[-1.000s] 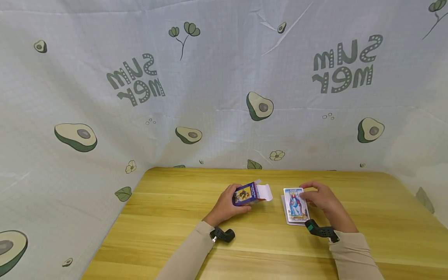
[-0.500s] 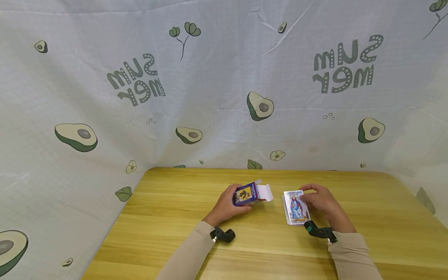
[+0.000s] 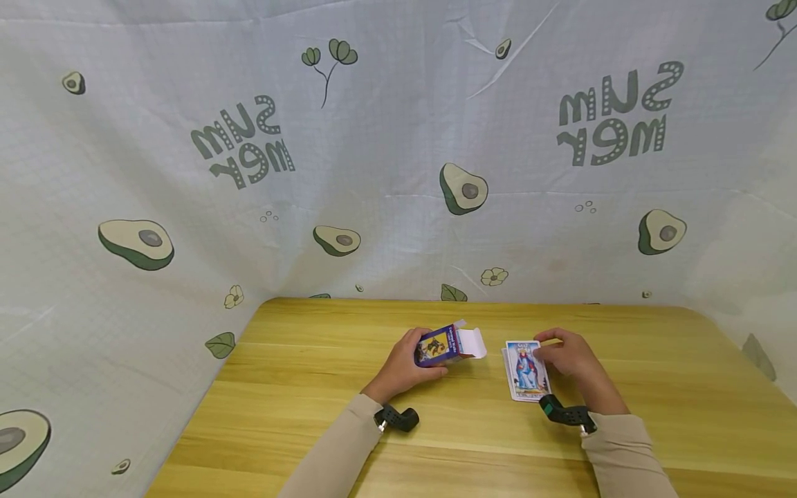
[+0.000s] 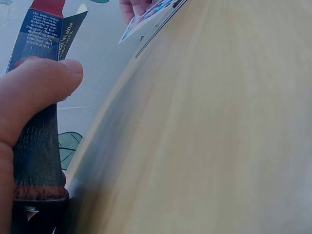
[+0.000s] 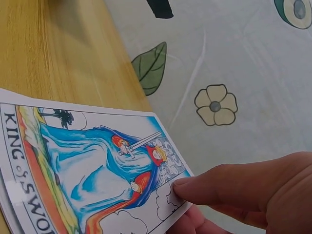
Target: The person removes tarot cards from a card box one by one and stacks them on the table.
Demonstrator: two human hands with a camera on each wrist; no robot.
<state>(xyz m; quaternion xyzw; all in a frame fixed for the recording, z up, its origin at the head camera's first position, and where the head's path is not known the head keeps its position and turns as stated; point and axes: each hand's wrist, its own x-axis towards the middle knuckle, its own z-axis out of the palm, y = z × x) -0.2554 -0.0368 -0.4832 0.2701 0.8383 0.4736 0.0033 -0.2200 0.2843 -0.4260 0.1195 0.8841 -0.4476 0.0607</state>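
My left hand (image 3: 401, 366) grips a purple tarot card box (image 3: 436, 348), tilted, with its white end flap out toward the right. In the left wrist view the thumb (image 4: 44, 83) presses along the printed side of the box (image 4: 36, 39). My right hand (image 3: 575, 363) pinches the upper right part of a King of Swords tarot card (image 5: 107, 161) between thumb and fingers. That card lies face up over other cards (image 3: 507, 370), whose pale edges show at its left. How many lie beneath is hidden.
Both hands work above a yellow wood-grain table (image 3: 349, 325). Behind it hangs a pale cloth (image 3: 386, 138) printed with avocados and leaves, reaching the table's back edge. A black wrist camera (image 3: 398, 418) sits on the left wrist, another (image 3: 565, 413) on the right.
My right hand and its card have come slightly nearer to me, and the card tilted briefly, then levelled. Less of the cards beneath shows at the bottom. The left hand and box stay put.
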